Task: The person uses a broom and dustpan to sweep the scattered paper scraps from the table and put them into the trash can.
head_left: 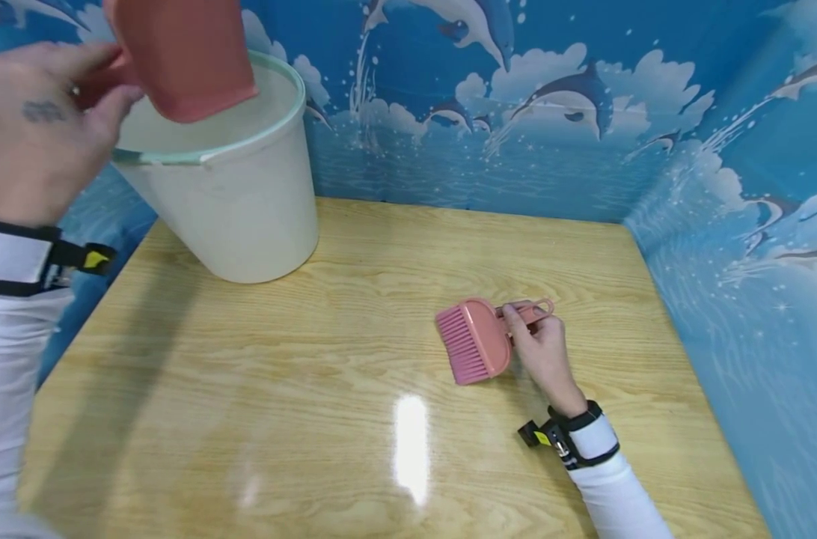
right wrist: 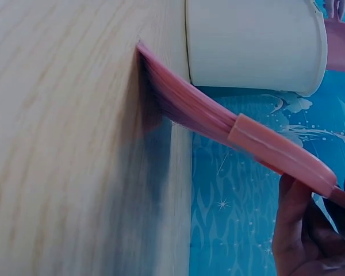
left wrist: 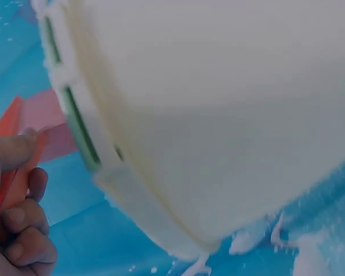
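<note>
High at the upper left, my left hand (head_left: 51, 123) grips the handle of a pink dustpan (head_left: 186, 56). The pan is tilted and hangs over the mouth of a white bucket (head_left: 247, 202) with a pale green rim. In the left wrist view the bucket's side hides much of the dustpan (left wrist: 46, 123). On the right, my right hand (head_left: 539, 344) holds a pink hand brush (head_left: 489, 337) by its handle. The right wrist view shows the brush's bristles (right wrist: 184, 100) reaching down to the tabletop, their tips at or very near the wood.
The bucket stands on the back left of a wood-grain table (head_left: 328, 314). A blue dolphin-print backdrop (head_left: 550, 165) closes off the back and the right side. A bright light reflection lies on the table's front middle.
</note>
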The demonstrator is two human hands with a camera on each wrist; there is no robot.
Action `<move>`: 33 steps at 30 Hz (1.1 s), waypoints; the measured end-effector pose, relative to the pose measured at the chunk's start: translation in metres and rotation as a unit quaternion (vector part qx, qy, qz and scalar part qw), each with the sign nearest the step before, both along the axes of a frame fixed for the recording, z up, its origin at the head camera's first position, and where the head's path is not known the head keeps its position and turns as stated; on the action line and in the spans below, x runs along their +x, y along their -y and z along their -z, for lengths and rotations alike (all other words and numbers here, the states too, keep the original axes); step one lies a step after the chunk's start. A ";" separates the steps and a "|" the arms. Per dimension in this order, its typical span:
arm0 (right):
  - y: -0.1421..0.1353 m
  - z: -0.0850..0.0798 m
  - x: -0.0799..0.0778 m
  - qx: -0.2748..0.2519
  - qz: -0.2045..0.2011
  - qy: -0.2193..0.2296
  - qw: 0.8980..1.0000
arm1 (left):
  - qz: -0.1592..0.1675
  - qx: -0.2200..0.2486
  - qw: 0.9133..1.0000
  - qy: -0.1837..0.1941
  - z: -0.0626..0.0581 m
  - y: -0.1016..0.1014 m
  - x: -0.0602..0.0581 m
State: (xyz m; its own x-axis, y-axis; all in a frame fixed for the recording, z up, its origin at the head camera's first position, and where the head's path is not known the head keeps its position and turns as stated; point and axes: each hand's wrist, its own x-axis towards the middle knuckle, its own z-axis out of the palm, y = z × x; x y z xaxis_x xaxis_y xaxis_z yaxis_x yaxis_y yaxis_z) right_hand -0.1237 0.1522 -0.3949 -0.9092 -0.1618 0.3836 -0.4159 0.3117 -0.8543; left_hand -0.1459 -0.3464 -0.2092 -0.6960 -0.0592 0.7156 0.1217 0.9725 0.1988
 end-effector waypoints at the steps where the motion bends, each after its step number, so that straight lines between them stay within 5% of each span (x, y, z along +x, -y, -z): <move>1: 0.000 0.000 0.000 0.001 0.000 -0.003 1.000 | 0.006 0.009 1.000 -0.010 0.000 -0.001 0.000; 12: -0.003 0.000 0.001 0.000 -0.008 -0.011 1.000 | 0.099 0.146 0.984 -0.038 0.004 -0.027 0.004; 19: -0.002 0.000 0.002 -0.004 -0.010 -0.021 1.000 | 0.161 0.207 0.965 0.004 0.008 -0.048 0.011; 26: 0.000 -0.001 0.003 -0.008 -0.011 -0.026 1.000 | 0.225 0.276 0.931 0.079 0.019 -0.065 0.017; 33: 0.000 -0.001 0.004 -0.019 -0.017 -0.022 0.999 | 0.278 0.309 0.895 0.159 0.053 -0.079 0.014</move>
